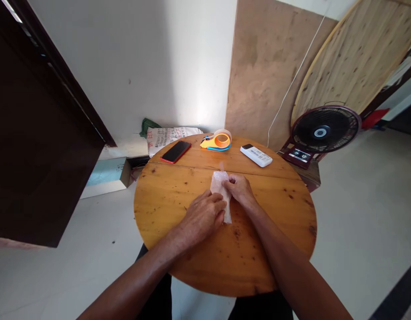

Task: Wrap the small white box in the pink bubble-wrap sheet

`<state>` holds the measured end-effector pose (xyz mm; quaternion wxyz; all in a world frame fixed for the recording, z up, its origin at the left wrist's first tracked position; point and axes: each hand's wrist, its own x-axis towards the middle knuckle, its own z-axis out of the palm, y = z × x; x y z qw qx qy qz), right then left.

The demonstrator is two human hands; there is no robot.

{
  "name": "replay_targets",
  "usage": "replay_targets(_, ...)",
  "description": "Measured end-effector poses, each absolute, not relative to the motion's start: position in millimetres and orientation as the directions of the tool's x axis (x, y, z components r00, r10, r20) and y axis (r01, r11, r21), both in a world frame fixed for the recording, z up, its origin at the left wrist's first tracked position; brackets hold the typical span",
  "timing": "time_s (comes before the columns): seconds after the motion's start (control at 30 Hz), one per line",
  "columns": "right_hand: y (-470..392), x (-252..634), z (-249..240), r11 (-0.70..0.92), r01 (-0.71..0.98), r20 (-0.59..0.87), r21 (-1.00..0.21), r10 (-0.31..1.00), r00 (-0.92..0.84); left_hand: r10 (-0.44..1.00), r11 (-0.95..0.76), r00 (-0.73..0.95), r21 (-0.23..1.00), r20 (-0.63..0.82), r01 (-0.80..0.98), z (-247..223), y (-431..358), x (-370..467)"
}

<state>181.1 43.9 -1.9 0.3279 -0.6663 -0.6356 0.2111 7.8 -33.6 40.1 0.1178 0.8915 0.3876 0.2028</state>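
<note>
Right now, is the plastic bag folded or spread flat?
Folded: the bag is a narrow strip pressed to the table under both hands.

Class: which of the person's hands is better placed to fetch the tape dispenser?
Probably the right hand: it lies nearer the tape dispenser, while the left hand presses flat on the plastic bag.

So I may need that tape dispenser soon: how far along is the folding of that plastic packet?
Partly done: the thin plastic packet already looks folded into a narrow strip on the round table. In hand: the left hand presses its lower end and the right hand pinches its upper edge. Left: no tape shows on it; the tape dispenser sits untouched at the far edge, beside the phone and remote.
</note>
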Motion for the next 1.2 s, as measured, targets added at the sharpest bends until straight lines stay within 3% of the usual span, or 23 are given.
replay_targets(0.1, 44, 182, -5, 0.035, 0.667, 0.160, -0.744, 0.979, 0.127, 0.771, -0.633, 0.571, 0.440, 0.282, 0.637, 34, -35, 7)
replay_targets(0.27, 42, 183, -4, 0.155, 0.416, 0.226, -0.896, 0.966, 0.127, 0.796, -0.600, 0.513, 0.537, 0.322, 0.593, 23, -34, 5)
replay_targets(0.5, 24, 180, 28, 0.116, 0.110, 0.106, -0.987, 0.990, -0.096, 0.818, -0.571, 0.466, 0.579, 0.338, 0.582, 20, -35, 7)
replay_targets(0.73, 15, 179, 44, 0.124, 0.165, 0.076, -0.978, 0.960, -0.271, 0.825, -0.565, 0.359, 0.648, 0.437, 0.511, -4, -32, 10)
replay_targets(1.2, -18, 181, 38, 0.239, 0.252, 0.190, -0.938, 0.960, -0.205, 0.858, -0.507, 0.171, 0.745, 0.485, 0.434, -15, -40, 16)
